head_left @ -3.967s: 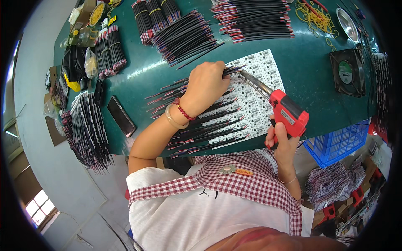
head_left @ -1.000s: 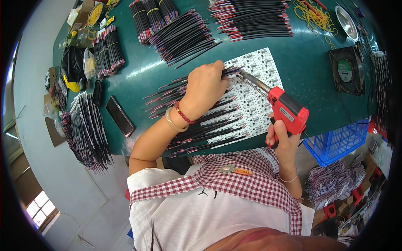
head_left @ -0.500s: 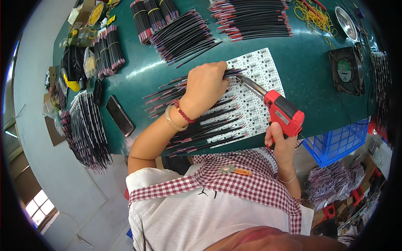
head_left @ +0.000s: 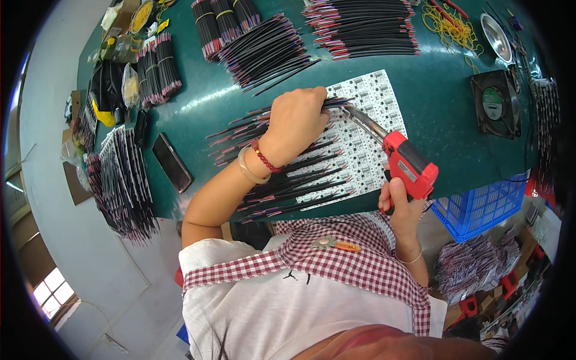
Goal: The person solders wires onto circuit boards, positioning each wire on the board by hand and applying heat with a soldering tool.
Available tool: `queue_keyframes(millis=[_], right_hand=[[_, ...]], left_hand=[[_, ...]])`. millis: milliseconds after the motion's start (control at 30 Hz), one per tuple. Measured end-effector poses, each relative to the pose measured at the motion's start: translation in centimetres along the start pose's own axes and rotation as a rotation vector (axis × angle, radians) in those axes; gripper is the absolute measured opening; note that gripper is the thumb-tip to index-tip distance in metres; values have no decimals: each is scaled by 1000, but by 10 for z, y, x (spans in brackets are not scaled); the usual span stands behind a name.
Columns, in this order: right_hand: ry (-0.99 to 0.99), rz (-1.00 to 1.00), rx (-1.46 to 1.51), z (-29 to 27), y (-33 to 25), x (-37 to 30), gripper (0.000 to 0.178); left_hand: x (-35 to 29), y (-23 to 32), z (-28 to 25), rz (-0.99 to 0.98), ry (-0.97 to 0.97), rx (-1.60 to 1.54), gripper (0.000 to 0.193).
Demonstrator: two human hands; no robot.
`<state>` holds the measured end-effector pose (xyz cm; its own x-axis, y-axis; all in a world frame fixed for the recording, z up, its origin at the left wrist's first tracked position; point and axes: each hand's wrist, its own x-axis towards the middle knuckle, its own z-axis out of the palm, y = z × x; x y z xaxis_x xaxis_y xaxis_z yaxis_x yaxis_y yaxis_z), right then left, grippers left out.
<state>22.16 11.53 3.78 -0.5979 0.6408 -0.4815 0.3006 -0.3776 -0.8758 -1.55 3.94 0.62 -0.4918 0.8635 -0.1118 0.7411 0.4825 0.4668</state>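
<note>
My left hand point(head_left: 297, 123) is closed on black cables point(head_left: 337, 102), whose thin coloured wire ends stick out past the fingers over a white circuit board panel point(head_left: 381, 99). A red and black soldering gun point(head_left: 413, 165) sits in my right hand point(head_left: 401, 203), fingers wrapped round its handle. Its metal tip points up and left, close to the wire ends; whether it touches them I cannot tell. More black cables point(head_left: 300, 185) lie in a row across the panel's left part, below and beside my left hand. My left wrist covers part of that row.
Bundled cables point(head_left: 225, 21) and loose cable piles point(head_left: 363, 30) lie at the back. A phone point(head_left: 171, 162) and a stack of wired boards point(head_left: 123, 180) are at left. To the right are a black fan point(head_left: 495, 102), a metal bowl point(head_left: 497, 37) and a blue crate point(head_left: 480, 207) below the edge.
The soldering gun has shifted very slightly right and down, and its tip sits a touch farther from my left hand. The left hand keeps its grip on the cables.
</note>
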Motion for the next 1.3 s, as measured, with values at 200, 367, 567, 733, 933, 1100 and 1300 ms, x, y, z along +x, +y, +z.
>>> queue_keyframes(millis=[200, 367, 567, 733, 933, 1100, 1300], right_hand=[[41, -65, 203, -11, 5, -3, 28], [59, -197, 268, -22, 14, 6, 33], [-58, -84, 152, -8, 9, 7, 26], [-76, -86, 25, -1, 5, 8, 20], [-36, -84, 49, 0, 6, 6, 19], [-44, -88, 39, 3, 3, 7, 19], [2, -95, 110, 3, 1, 2, 16]], left_hand=[[-1, -1, 1, 9, 5, 17, 15], [-1, -1, 1, 2, 12, 32, 16], [-1, -2, 5, -10, 35, 20, 17], [-1, -4, 7, 1, 48, 21, 17], [0, -4, 6, 14, 52, 37, 17], [0, -6, 8, 7, 54, 18, 16], [0, -7, 9, 1, 46, 3, 16]])
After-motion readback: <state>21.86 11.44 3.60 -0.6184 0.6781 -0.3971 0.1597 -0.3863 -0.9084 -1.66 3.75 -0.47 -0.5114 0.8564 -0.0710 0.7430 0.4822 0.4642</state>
